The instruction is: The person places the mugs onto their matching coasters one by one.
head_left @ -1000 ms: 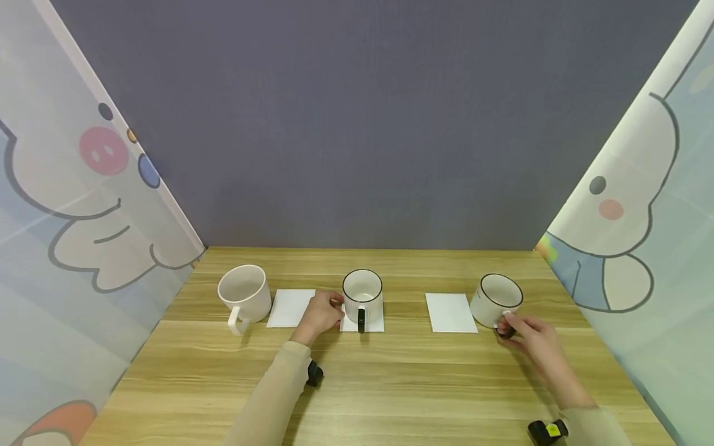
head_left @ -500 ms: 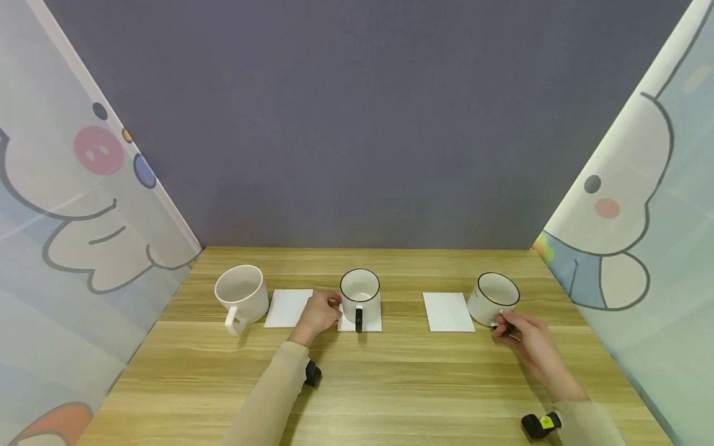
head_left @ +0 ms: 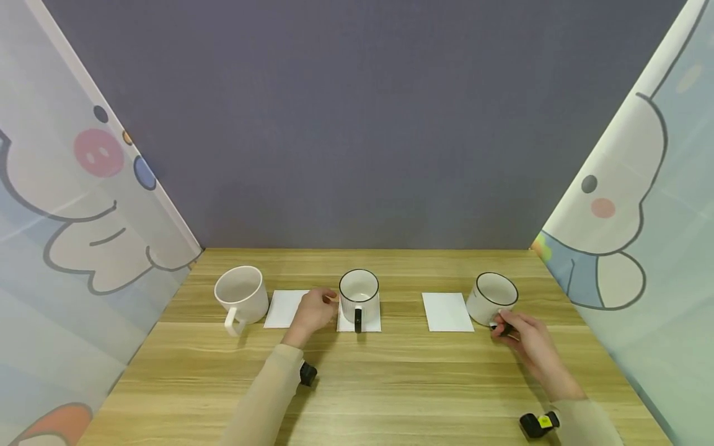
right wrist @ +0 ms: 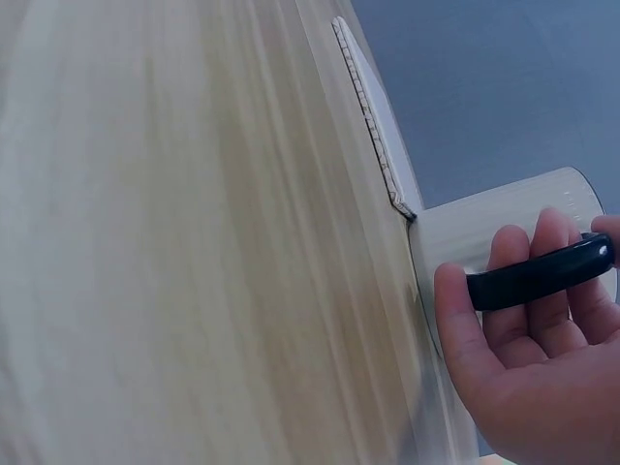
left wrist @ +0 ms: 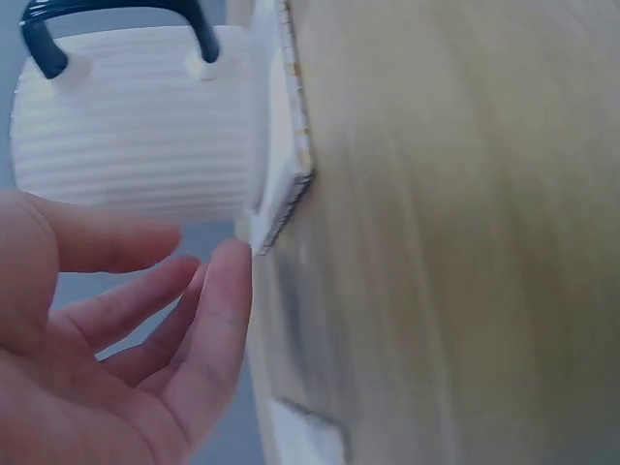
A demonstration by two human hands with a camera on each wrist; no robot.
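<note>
Risk of snagging right mug (head_left: 484,306), at head view's 4 o'clock, on white square (head_left: 448,313) at its 9 o'clock if dragged low by black handle (right wrist: 528,279) pinched in right hand (head_left: 534,344), or jolting central mug (head_left: 359,301) by closing left hand (head_left: 313,311), loosely spread at 9 o'clock to it.

Looks like glazed ceramic on the left mug (head_left: 248,303), middle mug (head_left: 350,311) and right mug (head_left: 486,311); runs finely ridged across the middle mug's wall; gleams dark and glossy along the black handles (right wrist: 538,278); appears like matt card on the white squares (head_left: 448,312), with rough, ribbed edges; shows smooth wood grain with a soft sheen on the table (head_left: 424,384); resembles dull cloth on the beige sleeves (head_left: 264,390) and grey backdrop (head_left: 368,124); seems smooth, faintly shiny and slightly creased on the printed side sheets (head_left: 686,291).
</note>
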